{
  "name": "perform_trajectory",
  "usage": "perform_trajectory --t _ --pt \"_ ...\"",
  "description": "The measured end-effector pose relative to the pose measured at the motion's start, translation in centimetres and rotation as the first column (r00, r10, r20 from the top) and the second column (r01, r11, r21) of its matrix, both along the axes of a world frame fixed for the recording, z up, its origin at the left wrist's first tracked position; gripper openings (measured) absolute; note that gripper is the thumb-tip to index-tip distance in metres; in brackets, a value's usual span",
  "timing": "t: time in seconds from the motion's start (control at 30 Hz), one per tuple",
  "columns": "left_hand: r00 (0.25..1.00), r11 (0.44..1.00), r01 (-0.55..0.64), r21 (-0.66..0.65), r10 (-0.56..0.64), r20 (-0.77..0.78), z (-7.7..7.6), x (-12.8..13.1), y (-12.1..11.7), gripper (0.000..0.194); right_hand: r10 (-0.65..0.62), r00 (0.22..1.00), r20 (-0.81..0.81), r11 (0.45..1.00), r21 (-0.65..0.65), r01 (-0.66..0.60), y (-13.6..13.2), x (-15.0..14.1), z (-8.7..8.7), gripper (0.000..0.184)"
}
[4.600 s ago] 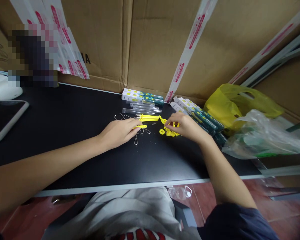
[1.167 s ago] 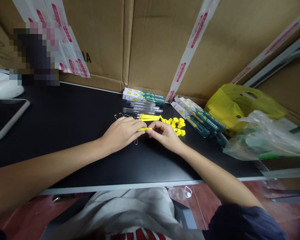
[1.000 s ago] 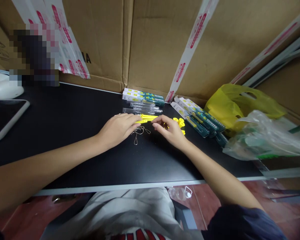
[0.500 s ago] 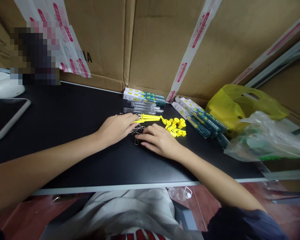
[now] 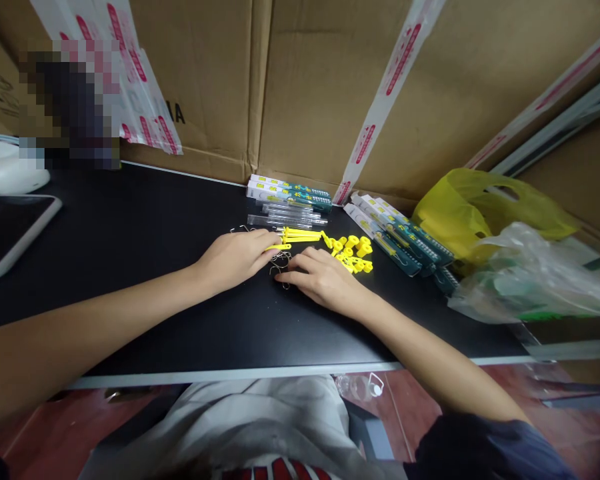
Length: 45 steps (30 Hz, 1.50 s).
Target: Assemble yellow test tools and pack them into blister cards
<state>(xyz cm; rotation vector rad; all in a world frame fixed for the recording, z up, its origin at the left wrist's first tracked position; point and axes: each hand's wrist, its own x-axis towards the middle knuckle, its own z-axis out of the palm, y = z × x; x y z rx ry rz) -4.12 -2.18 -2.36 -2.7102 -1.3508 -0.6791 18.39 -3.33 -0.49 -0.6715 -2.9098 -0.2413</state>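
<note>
Tabletop, hands (at wire hooks)

Left hand hides the left end of the yellow strip pinched in it, plus part of the wire hooks just beyond. Right hand covers some of the wire pieces; can't tell if it grips one or only touches. Print on the far boxes too small to read. Phone and white object cut off at left; latter unidentifiable. Pixelated patch masks something far left. Clear bag, contents unclear, hides part of yellow bag.
</note>
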Motion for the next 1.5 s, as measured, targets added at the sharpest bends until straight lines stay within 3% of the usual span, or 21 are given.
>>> perform_trajectory --t 0.17,0.4,0.6,0.93,1.17,1.37,1.5 --pt "1.000 0.999 0.020 -0.027 -0.020 0.008 0.2 0.2 -0.1 0.029 -0.007 0.997 0.083 1.000 -0.022 0.008 -0.4 -0.2 0.9 0.026" --pt "0.999 0.998 0.050 -0.047 -0.050 0.006 0.2 0.2 -0.2 0.029 -0.109 0.990 0.089 0.960 -0.248 0.128 -0.6 0.8 2.2 0.012" --pt "0.998 0.995 0.062 -0.077 -0.062 0.006 0.0 0.3 -0.1 0.031 -0.124 0.991 0.055 0.917 -0.374 0.135 -0.5 1.0 2.2 0.010" --pt "0.997 0.994 0.074 -0.085 -0.073 0.016 -0.4 0.2 0.0 0.030 -0.205 0.971 0.120 0.899 -0.370 0.235 -0.6 0.9 2.8 0.007" --pt "0.989 0.981 0.145 -0.126 -0.139 0.054 -0.4 0.3 -0.3 0.030 -0.260 0.949 0.179 0.886 -0.347 0.308 -0.3 1.3 2.6 0.003" --pt "0.987 0.965 0.156 -0.209 -0.143 0.076 0.2 0.9 -1.1 0.037 -0.298 0.953 0.049 0.904 -0.306 0.299 0.2 0.8 0.8 0.003" --pt "0.988 0.956 0.151 -0.250 -0.153 0.012 0.4 1.3 -1.3 0.031 -0.433 0.897 -0.092 0.859 -0.345 0.379 0.2 -0.1 -0.1 0.006"
